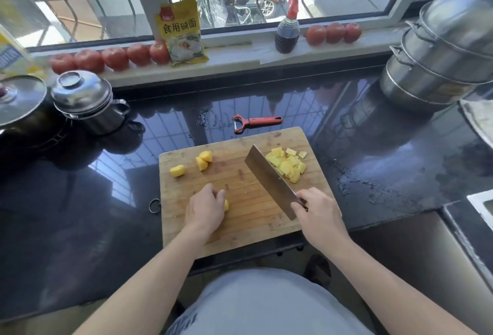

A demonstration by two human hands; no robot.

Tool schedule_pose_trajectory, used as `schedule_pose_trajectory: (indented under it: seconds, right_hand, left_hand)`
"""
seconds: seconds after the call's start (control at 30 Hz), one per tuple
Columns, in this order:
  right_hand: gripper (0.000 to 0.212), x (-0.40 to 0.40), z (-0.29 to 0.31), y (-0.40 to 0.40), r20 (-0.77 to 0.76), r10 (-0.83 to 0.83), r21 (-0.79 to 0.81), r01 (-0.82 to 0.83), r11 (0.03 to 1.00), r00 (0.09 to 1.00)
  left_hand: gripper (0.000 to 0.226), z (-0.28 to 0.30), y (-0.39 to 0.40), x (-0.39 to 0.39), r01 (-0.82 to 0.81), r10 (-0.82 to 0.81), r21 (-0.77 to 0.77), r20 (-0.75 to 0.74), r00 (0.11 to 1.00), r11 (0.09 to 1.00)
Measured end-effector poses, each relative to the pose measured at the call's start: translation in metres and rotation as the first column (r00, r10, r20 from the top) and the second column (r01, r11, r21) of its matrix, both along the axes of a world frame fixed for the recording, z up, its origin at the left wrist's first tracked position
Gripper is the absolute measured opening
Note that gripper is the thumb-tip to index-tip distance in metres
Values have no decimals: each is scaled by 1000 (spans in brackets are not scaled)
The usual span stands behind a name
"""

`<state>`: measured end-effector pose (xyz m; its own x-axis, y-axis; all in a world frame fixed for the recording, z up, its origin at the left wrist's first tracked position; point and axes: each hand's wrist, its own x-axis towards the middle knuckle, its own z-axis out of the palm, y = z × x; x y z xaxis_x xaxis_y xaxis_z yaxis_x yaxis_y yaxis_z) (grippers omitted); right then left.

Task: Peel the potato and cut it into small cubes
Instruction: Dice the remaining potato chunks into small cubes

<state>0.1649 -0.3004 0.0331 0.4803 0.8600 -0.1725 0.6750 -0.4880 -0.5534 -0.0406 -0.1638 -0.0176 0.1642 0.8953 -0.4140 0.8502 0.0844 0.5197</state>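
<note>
Left hand grips a small yellow potato chunk; right hand grips the wide steel cleaver, held just right of it, blade pointing far-left.

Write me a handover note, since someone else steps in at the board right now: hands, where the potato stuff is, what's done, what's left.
Left hand: curled over a potato piece near the front of the cutting board.
Right hand: grips the cleaver, blade angled across the board, beside the pile.
Done: potato looks peeled; a pile of cut cubes lies at the board's far right; the peeler lies on the counter behind the board.
Left: cut the held piece, then the larger chunks at the far left, one alone and two together.
</note>
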Motion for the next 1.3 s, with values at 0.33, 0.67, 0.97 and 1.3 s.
schedule_pose_trajectory:
  seconds: [0.33, 0.67, 0.97, 1.3]
  right_hand:
    - [10, -6, -6, -3, -42, 18, -25, -19, 1000, 999]
    - [11, -8, -1, -5, -60, 25, -15, -26, 1000, 998]
    - [23, -24, -2, -15, 22, 81, -98, -79, 992, 996]
    - [23, -41, -6, -4, 43, 169, -81, -165, 983, 985]
  left_hand:
    - [49, 6, 46, -71, 735, -723, 67, -138, 677, 675]
    - [30, -3, 22, -54, 812, -702, 179, -422, 574, 556]
    - [18, -23, -47, -34, 305, -321, 458, -45, 946, 835]
    - [26, -20, -22, -103, 37, 17, 392, -133, 991, 919]
